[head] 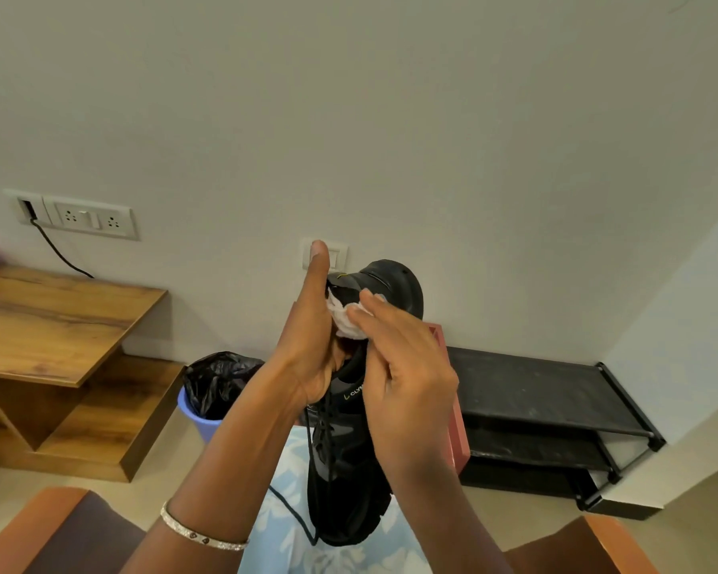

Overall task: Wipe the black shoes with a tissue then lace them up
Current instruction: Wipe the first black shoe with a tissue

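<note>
Head view. You are holding the black shoe up in front of you, over your lap, well above the floor. Its lugged toe end is pointing down toward you and its far end is rising toward the wall.

Your left hand is gripping the shoe from the left at the opening. The thumb is standing straight up and the fingers are hidden behind the upper, so how they are curling is not showing. A bracelet is sitting on that wrist.

Your right hand is lying over the shoe from the right, fingers straight and together. They are pressing a crumpled white tissue against the upper part of the shoe. The two hands are sitting close together, the tissue between them.

One lace is hanging loose off the shoe's left side, trailing over the pale blue patterned cloth on your lap.

Surroundings:
- A wooden desk is standing at left under a socket panel, a black cable running down from it.
- A lilac bin lined with a black bag is standing on the floor beside the desk.
- A low black shoe rack is standing against the wall at right.
- A reddish box is showing just behind your right hand.
</note>
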`<state>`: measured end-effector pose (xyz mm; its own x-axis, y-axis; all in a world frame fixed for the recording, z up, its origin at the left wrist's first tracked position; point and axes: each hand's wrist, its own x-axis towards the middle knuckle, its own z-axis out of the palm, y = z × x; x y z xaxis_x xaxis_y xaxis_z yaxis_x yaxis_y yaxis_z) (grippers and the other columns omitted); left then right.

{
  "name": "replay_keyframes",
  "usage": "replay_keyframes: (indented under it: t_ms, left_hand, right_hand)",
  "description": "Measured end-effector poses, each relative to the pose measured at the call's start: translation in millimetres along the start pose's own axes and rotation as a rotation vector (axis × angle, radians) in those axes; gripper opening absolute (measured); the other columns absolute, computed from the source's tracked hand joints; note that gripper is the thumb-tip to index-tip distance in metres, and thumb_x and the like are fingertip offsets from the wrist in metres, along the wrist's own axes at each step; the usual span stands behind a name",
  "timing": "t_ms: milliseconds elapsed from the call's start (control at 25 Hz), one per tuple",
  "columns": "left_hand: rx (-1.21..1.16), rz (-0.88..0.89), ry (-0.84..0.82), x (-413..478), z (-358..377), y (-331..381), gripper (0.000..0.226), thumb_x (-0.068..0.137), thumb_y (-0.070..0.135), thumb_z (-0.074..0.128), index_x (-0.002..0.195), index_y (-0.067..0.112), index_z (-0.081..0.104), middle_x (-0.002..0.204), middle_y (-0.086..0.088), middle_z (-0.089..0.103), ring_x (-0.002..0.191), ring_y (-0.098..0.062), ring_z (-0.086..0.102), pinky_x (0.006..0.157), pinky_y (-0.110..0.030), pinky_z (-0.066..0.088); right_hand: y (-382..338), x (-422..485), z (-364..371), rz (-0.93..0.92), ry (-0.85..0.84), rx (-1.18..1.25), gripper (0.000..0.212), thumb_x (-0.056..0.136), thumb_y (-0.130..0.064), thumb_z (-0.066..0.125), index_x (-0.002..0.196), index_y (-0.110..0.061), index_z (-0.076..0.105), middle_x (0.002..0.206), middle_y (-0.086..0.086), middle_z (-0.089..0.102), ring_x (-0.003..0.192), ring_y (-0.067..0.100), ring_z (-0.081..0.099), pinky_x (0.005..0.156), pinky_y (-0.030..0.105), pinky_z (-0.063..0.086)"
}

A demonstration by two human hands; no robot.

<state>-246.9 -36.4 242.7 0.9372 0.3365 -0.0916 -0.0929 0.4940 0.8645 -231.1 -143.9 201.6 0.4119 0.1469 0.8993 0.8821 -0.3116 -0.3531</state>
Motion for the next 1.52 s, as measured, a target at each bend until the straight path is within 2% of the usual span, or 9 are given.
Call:
replay_keyframes:
  t_ms: [240, 400, 560, 680, 880, 1040, 1200, 1400, 1520]
  left_hand:
    - [-0.006, 0.036, -0.014, -1.4, 7.3, 4.9, 0.085, 0.078, 0.073, 0.056, 0.107, -0.006, 0.06, 0.12, -0.041, 0.058, 0.11, -0.04, 0.066, 0.097, -0.046, 0.055]
    - [-0.049, -0.036, -0.019, -0.1, 3.5, 9.4, 0.058, 0.089, 0.054, 0.059, 0.106, -0.001, 0.068, 0.089, -0.017, 0.073, 0.08, -0.029, 0.071, 0.076, -0.038, 0.058]
    - [-0.139, -0.037, 0.06, 3.6, 3.4, 12.1, 0.038, 0.093, 0.041, 0.059, 0.101, 0.005, 0.07, 0.094, -0.016, 0.07, 0.094, -0.033, 0.063, 0.099, -0.048, 0.049]
    - [-0.16, -0.025, 0.066, 1.6, 3.9, 16.3, 0.04, 0.094, 0.043, 0.058, 0.104, 0.006, 0.07, 0.098, -0.016, 0.071, 0.094, -0.033, 0.065, 0.096, -0.046, 0.052]
    - [-0.138, 0.048, 0.1, 1.8, 0.8, 18.4, 0.038, 0.096, 0.041, 0.056, 0.101, 0.007, 0.071, 0.093, -0.013, 0.076, 0.082, -0.027, 0.073, 0.073, -0.037, 0.061]
    - [-0.184, 0.051, 0.12, 3.1, -4.6, 22.9, 0.037, 0.096, 0.043, 0.056, 0.099, 0.01, 0.071, 0.095, -0.012, 0.075, 0.094, -0.029, 0.069, 0.095, -0.045, 0.054]
    - [-0.131, 0.072, 0.148, 5.4, -9.2, 19.1, 0.034, 0.096, 0.041, 0.056, 0.099, 0.011, 0.07, 0.09, -0.01, 0.074, 0.09, -0.027, 0.068, 0.098, -0.046, 0.051]
    - [-0.131, 0.052, 0.109, -2.5, -2.3, 11.7, 0.035, 0.096, 0.039, 0.057, 0.102, 0.007, 0.07, 0.093, -0.014, 0.076, 0.087, -0.028, 0.072, 0.085, -0.041, 0.058]
    - [-0.129, 0.027, 0.049, -7.5, 3.5, 7.0, 0.034, 0.097, 0.039, 0.056, 0.104, 0.008, 0.068, 0.087, -0.01, 0.075, 0.079, -0.022, 0.072, 0.074, -0.034, 0.058]
  right_hand:
    - [4.2, 8.2, -9.5, 0.043, 0.025, 0.039, 0.024, 0.09, 0.002, 0.066, 0.111, -0.005, 0.076, 0.114, 0.003, 0.074, 0.097, 0.021, 0.064, 0.081, 0.026, 0.057]
    - [0.1, -41.6, -19.9, 0.024, -0.01, -0.047, 0.028, 0.083, 0.013, 0.071, 0.104, -0.004, 0.077, 0.112, 0.004, 0.075, 0.095, 0.018, 0.07, 0.092, 0.013, 0.048]
    - [-11.1, -66.8, -12.3, -0.033, -0.058, -0.063, 0.024, 0.102, -0.01, 0.055, 0.108, -0.003, 0.077, 0.117, 0.006, 0.073, 0.103, 0.016, 0.068, 0.095, 0.018, 0.052]
    - [-13.5, -62.9, -8.2, -0.118, -0.059, -0.115, 0.026, 0.103, -0.014, 0.056, 0.108, 0.001, 0.076, 0.116, 0.011, 0.073, 0.106, 0.02, 0.069, 0.09, 0.027, 0.057]
    - [-1.3, -27.6, -5.4, -0.042, 0.037, -0.077, 0.017, 0.094, -0.003, 0.065, 0.106, 0.002, 0.075, 0.112, 0.013, 0.073, 0.107, 0.02, 0.069, 0.098, 0.023, 0.052]
    - [-0.1, -45.2, -8.9, -0.051, 0.016, -0.098, 0.016, 0.092, 0.0, 0.064, 0.1, -0.002, 0.078, 0.107, 0.007, 0.075, 0.101, 0.018, 0.067, 0.092, 0.024, 0.053]
    - [-0.6, -57.0, -10.2, 0.016, -0.002, -0.056, 0.017, 0.091, -0.006, 0.063, 0.096, -0.004, 0.079, 0.103, 0.003, 0.076, 0.095, 0.017, 0.064, 0.087, 0.02, 0.052]
    - [8.0, -1.4, -4.0, 0.101, 0.015, 0.021, 0.014, 0.09, -0.001, 0.068, 0.101, -0.002, 0.077, 0.104, 0.007, 0.074, 0.098, 0.018, 0.067, 0.086, 0.02, 0.054]
    - [14.7, 25.6, 1.9, 0.129, 0.066, 0.013, 0.014, 0.089, 0.0, 0.07, 0.101, -0.003, 0.077, 0.101, 0.009, 0.069, 0.091, 0.018, 0.065, 0.075, 0.017, 0.054]
